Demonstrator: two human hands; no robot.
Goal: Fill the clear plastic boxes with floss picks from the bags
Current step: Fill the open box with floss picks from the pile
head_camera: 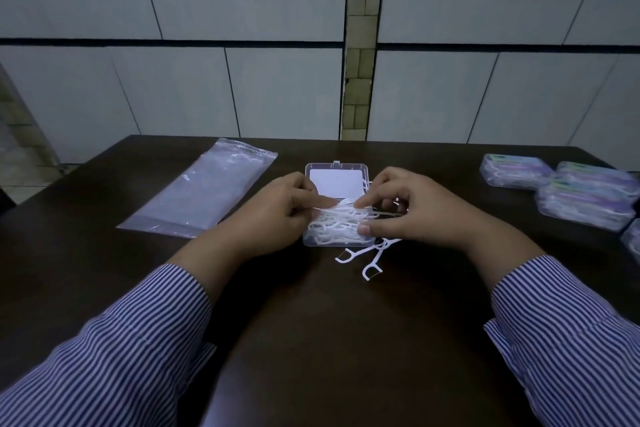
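An open clear plastic box [337, 168] lies mid-table, its lid with a white label folded back away from me. A heap of white floss picks [337, 225] fills its near half. My left hand [277, 211] pinches picks at the heap's left side. From the right, my right hand [419, 206] pinches the heap between forefinger and thumb. Two loose floss picks [367, 258] lie on the table just in front of the box.
A flat clear plastic bag [204, 189] lies on the dark table [329, 340] at the left. Several closed boxes with purple labels [561, 189] are stacked at the right edge. A tiled wall stands behind the table.
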